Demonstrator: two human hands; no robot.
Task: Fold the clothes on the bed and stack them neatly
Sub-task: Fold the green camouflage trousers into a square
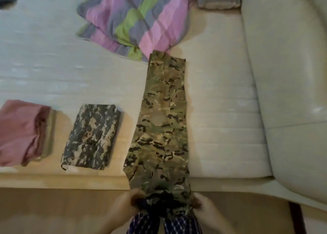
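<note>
Both your left hand [123, 205] and right hand [207, 209] pinch the trousers [162, 118] by the near waist, to draw them straight for folding.

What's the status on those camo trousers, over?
Left hand and right hand grip camo trousers, near end. Stretched lengthwise on bed. Striped blanket touches far end.

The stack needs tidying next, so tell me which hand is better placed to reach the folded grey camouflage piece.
Left, probably. The left hand grips the near end of the trousers on the side where the folded grey camouflage piece lies; the right hand would have to cross over the trousers.
</note>
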